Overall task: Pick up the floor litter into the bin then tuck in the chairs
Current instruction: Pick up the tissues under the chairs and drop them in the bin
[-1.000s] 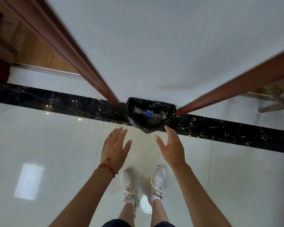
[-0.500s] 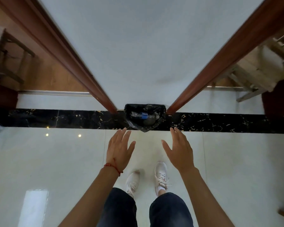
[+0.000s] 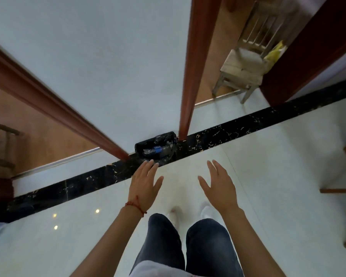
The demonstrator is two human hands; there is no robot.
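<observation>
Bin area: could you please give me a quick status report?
Left hand and right hand open, empty. Bin ahead, bottle inside. Nothing between hands and bin.

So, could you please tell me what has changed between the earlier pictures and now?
The view has swung right: a pale wooden chair in the doorway on the right now shows more fully, and the bin lies left of centre. The left hand and right hand took hold of nothing; both stay open and empty, fingers spread. The bin remains against the wall with a plastic bottle inside.
</observation>
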